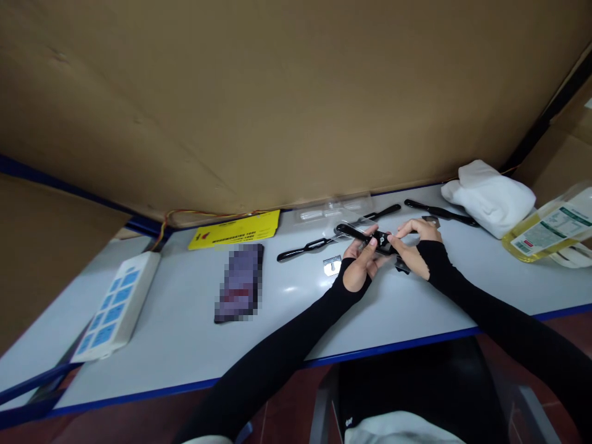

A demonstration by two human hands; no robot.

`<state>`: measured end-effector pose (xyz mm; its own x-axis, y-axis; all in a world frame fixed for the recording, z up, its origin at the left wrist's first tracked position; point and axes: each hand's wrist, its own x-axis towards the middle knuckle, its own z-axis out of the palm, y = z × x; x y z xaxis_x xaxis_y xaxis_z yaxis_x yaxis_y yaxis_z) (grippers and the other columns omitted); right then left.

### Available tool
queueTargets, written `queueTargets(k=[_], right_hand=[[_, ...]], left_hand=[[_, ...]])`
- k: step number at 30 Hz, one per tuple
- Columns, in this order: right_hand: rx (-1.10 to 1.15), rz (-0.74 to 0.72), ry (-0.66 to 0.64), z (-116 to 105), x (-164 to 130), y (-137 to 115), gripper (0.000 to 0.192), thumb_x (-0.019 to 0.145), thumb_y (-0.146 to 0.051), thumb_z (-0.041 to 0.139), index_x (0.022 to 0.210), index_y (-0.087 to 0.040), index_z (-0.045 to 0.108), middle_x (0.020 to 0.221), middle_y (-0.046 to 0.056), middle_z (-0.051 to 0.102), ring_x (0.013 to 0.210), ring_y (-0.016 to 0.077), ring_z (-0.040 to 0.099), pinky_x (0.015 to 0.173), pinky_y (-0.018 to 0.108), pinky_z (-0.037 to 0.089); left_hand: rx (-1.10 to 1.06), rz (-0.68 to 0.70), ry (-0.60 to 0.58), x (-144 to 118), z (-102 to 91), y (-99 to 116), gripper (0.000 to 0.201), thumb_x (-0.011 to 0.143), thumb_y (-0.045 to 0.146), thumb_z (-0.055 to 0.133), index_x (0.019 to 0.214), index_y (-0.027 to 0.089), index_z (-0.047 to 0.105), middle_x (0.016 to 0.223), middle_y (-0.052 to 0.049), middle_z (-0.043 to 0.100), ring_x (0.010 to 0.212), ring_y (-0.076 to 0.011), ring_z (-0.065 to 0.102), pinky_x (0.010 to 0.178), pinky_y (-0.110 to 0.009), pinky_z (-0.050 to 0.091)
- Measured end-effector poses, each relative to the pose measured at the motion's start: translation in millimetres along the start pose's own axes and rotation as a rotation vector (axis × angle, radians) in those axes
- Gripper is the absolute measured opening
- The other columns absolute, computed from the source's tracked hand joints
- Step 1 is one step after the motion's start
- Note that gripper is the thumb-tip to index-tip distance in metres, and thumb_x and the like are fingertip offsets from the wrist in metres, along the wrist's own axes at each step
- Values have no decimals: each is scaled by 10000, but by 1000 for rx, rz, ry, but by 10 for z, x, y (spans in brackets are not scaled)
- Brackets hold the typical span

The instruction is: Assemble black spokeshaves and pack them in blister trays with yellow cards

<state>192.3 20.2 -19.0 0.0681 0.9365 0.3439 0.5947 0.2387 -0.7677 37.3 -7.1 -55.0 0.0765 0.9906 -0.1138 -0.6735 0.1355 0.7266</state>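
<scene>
Head view is showing both hands meeting over the pale grey tabletop (194,320), just in front of the tall brown cardboard sheet (277,92) that is standing along its far edge; the left hand (359,264) is curling its fingers around a slim black plastic-handled tool (365,237), gripping it from below, while the right hand (414,246) is pinching the same tool at its near end between thumb and fingertips; the tool is being held slightly above the tabletop, between the two hands, not resting on it.

Judging from this, the step in hand looks like fitting or adjusting a small part at the tool's end; whether the part is seated is too small to tell; the next move is likely calling for a steady left grip while the right fingertips are working with fine pressure.

Relative to the held tool: a small silver metal plate (332,266) is lying just to its left; two similar long black tools (305,248) (439,213) are lying to its left and right; a clear plastic blister tray (333,209) is sitting just behind; a yellow printed card (235,229) is lying well to the left; a folded white cloth (490,196) and a bottle of yellowish liquid (546,231) are resting well to the right.
</scene>
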Motion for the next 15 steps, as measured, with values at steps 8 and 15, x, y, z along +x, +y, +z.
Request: queueTargets(k=[8, 15], right_hand=[[69, 9, -204, -165, 82, -86, 413, 707, -378, 818, 1035, -251, 602, 848, 6, 775, 665, 184, 702, 720, 336, 540], [-8, -92, -357, -248, 131, -26, 372, 720, -381, 791, 1027, -245, 631, 788, -16, 760, 544, 142, 627, 621, 295, 495]], left_hand=[[-7, 40, 10, 16, -24, 13, 665, 830, 309, 847, 1430, 225, 572, 1246, -154, 754, 1234, -330, 692, 1085, -559, 515], [-20, 47, -16, -3, 12, 41, 694, 805, 210, 827, 1441, 227, 550, 1221, -145, 764, 1212, -362, 704, 1063, -569, 526]])
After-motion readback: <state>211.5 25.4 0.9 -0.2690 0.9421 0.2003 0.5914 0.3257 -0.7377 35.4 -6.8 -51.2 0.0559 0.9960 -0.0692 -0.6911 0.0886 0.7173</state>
